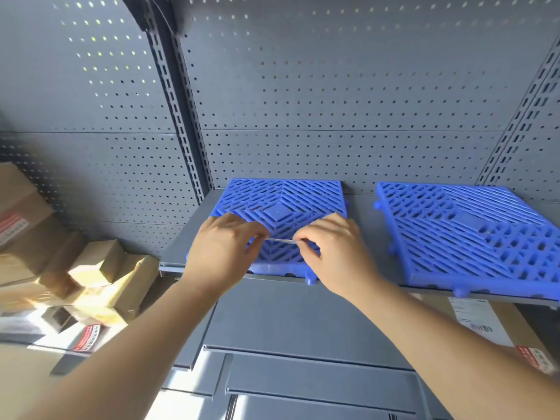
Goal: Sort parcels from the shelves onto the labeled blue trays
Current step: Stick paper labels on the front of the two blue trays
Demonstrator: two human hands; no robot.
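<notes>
We are pinching a thin white strip [281, 240] between both grips, left hand [222, 250] on one end and right hand [336, 253] on the other, just over the near part of the left blue tray [281, 192]. A second blue tray [472, 234] is lying just right of that tray on the same shelf [363, 219]. Brown parcels [100, 268] are sitting heaped to the left of it, and a labelled parcel [485, 328] is lying below and right of it.

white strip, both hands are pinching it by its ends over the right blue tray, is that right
Not quite. In the head view the left hand and right hand do pinch the white strip by its ends, but over the left blue tray, not the right blue tray.
</notes>
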